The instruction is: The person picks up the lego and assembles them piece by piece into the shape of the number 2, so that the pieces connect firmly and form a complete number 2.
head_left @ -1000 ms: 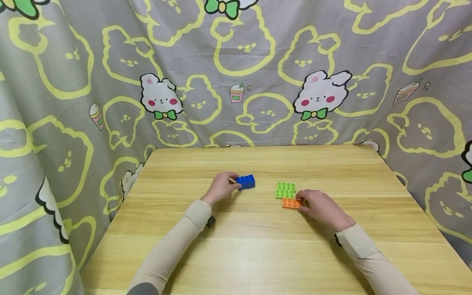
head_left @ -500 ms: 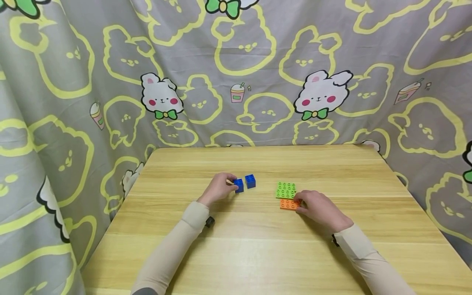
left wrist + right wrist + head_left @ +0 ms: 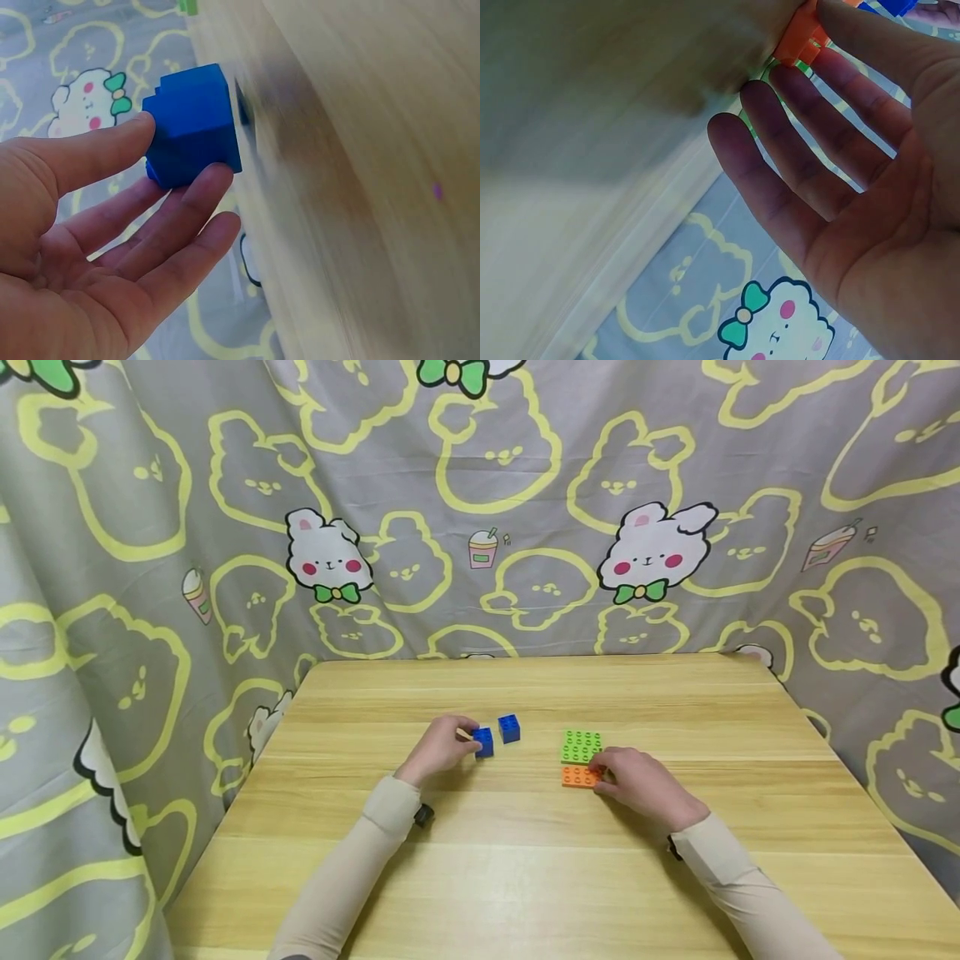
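Observation:
My left hand (image 3: 438, 749) pinches a small blue studded toy brick (image 3: 483, 742) between thumb and fingers. In the left wrist view the thumb presses one side of this blue brick (image 3: 191, 124) and fingertips touch the opposite side. A second blue brick (image 3: 509, 728) stands apart, slightly farther back and to the right. My right hand (image 3: 645, 787) pinches the right end of a flat orange brick (image 3: 576, 777); its fingers cover that end. Just behind the orange brick lies a flat, square green brick (image 3: 581, 747). The right wrist view shows only part of the orange brick (image 3: 799, 37).
Everything stands on a light wooden table (image 3: 495, 877). A grey curtain (image 3: 547, 610) with yellow outlines and rabbit prints hangs behind and along both sides. Each wrist carries a small black device under its cuff.
The left hand has drawn one blue brick leftward and nearer, opening a gap to the other one. The right hand has slid the orange brick left along the green brick's front.

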